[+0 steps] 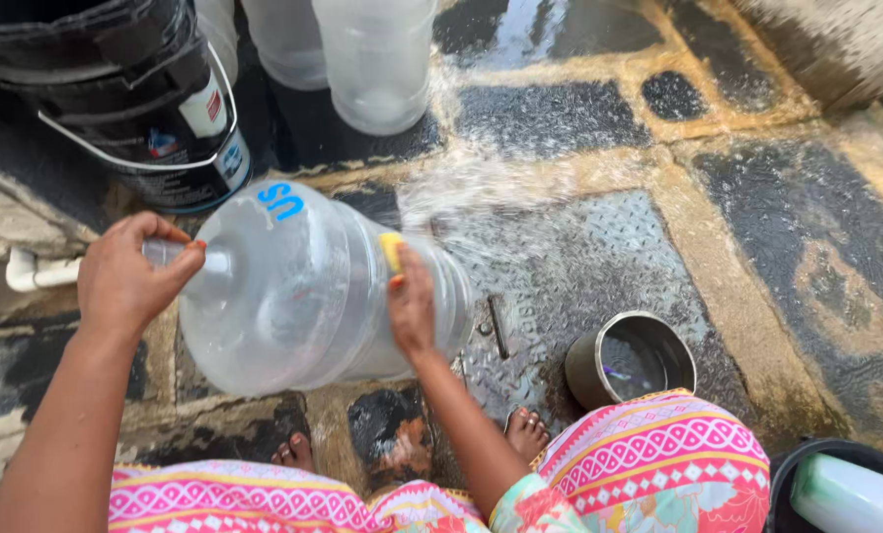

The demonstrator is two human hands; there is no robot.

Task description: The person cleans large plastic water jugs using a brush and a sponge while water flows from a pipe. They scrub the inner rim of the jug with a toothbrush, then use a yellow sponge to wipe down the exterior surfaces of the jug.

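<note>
I see the wet stone floor (777, 227) fill most of the view, with dark slabs and sandy joints; water is splashed over its middle part. The big clear water bottle (303, 286) lies on its side above the floor, held in the air between my two hands, its neck pointing left. A blue marking is on its shoulder, but I do not read it. My left hand (130, 276) is closed around the neck, so the mouth of the bottle is hidden under the fingers. My right hand (412, 306) is pressed flat on the side of the bottle, with a small yellow sponge (391, 249) under the fingertips; only an edge of it shows. The hands are well apart. A black bucket (135, 99) stands at the upper left, cut off by the frame. More clear bottles (377, 59) stand at the top, only their bottoms visible. A metal pot (631, 360) with water stands near my knee. Toes (527, 429) peek out below.
</note>
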